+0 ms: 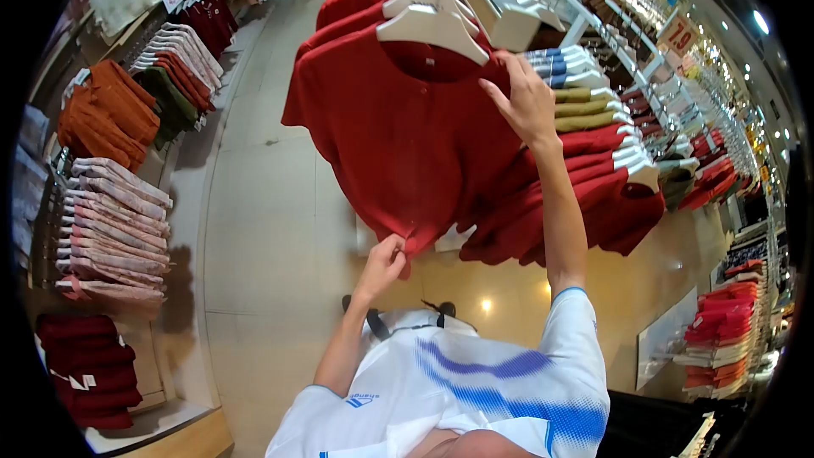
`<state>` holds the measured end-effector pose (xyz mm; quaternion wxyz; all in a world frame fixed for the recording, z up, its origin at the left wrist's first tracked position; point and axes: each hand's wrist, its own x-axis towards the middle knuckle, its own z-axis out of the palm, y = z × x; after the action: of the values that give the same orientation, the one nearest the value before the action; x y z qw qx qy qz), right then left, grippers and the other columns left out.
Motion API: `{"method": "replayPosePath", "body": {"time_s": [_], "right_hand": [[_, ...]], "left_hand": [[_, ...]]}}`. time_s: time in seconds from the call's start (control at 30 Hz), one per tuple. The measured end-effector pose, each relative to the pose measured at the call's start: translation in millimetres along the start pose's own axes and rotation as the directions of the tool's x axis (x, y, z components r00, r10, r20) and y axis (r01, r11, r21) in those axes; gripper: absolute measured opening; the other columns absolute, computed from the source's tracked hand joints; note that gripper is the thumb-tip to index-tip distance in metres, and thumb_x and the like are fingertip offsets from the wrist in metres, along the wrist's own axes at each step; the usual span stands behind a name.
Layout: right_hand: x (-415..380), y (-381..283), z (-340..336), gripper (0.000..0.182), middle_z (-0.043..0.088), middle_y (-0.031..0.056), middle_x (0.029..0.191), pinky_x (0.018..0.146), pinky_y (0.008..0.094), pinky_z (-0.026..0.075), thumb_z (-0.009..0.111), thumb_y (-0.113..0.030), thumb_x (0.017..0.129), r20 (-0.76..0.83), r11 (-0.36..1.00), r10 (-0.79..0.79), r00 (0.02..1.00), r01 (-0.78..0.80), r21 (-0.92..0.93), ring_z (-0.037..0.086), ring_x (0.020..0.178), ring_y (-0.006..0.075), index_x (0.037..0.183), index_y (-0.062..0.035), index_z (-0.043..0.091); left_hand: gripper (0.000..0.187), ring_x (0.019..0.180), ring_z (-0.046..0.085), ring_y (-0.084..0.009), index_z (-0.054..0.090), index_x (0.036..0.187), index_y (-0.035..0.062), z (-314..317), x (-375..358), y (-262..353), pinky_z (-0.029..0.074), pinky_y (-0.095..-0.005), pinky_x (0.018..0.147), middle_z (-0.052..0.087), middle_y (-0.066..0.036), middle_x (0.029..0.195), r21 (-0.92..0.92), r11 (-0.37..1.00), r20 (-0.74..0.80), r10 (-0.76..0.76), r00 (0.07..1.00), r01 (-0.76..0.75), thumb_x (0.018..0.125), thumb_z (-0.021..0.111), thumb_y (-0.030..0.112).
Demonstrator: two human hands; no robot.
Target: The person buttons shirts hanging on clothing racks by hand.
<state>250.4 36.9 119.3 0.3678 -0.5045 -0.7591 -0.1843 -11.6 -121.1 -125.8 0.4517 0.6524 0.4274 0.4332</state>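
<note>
One red top [373,127] hangs on a white hanger [433,30], front of the row, shoulders spread so its shape shows. Left hand [386,261] pinches the lower front edge, seemingly to draw the cloth down and steady it; right hand [527,106], well apart from the left, touches the shoulder by the hanger's end, likely steadying the upper part, though whether it grips, cannot tell.

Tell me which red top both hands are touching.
The frontmost red top, facing the camera: left hand at its hem, right hand at its shoulder. The others hang behind or beside it.
</note>
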Motion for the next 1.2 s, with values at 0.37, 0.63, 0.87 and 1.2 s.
{"method": "replayPosePath", "body": {"time_s": [0.37,0.63,0.87,1.2], "right_hand": [[-1.0,6.8,-20.9,0.019,0.066,0.0176,0.088,0.064,0.0451,0.05,0.067,-0.017,0.09,-0.109,0.999,0.012,0.994,-0.015,-0.028,0.064,0.078,0.0402,0.102,-0.005,0.06],[-111.0,-7.2,-53.6,0.028,0.062,0.0191,0.089,0.062,0.0435,0.049,0.068,-0.009,0.087,-0.086,0.988,0.116,0.99,-0.123,-0.088,0.063,0.074,0.0414,0.112,-0.0008,0.058],[-212.1,-32.4,-48.0,0.022,0.061,0.0138,0.081,0.054,0.0402,0.048,0.069,-0.012,0.081,-0.01,1.0,0.017,1.0,-0.017,0.004,0.061,0.063,0.0325,0.098,-0.0025,0.059],[-230.0,-50.1,-34.1,0.019,0.059,0.0068,0.077,0.051,0.0345,0.043,0.067,-0.017,0.08,0.091,1.0,-0.006,0.996,0.005,0.003,0.058,0.061,0.0216,0.092,-0.0038,0.059]], "left_hand": [[0.01,0.078,0.056,-0.0103,0.059,0.098,-0.0011,-7.2,-2.8,9.1,0.046,-0.0244,0.066,0.058,-0.004,0.093,-0.152,0.988,0.082,0.044,0.996,-0.031,0.089,0.058,0.003],[0.011,0.078,0.061,-0.0179,0.061,0.095,0.0001,27.3,-3.7,-30.4,0.048,-0.0308,0.065,0.062,-0.009,0.087,-0.173,0.981,0.194,0.122,0.973,-0.089,0.088,0.062,0.009],[0.021,0.083,0.061,-0.0294,0.061,0.089,0.0033,4.4,-6.9,-26.1,0.048,-0.0388,0.072,0.063,-0.013,0.09,0.164,0.986,0.69,-0.092,0.718,-0.031,0.089,0.066,0.024],[0.034,0.095,0.059,-0.0306,0.059,0.102,-0.0012,-98.8,-5.3,122.5,0.049,-0.0397,0.082,0.06,-0.014,0.11,-0.37,0.9,0.699,0.433,0.569,-0.231,0.084,0.077,0.021]]}}
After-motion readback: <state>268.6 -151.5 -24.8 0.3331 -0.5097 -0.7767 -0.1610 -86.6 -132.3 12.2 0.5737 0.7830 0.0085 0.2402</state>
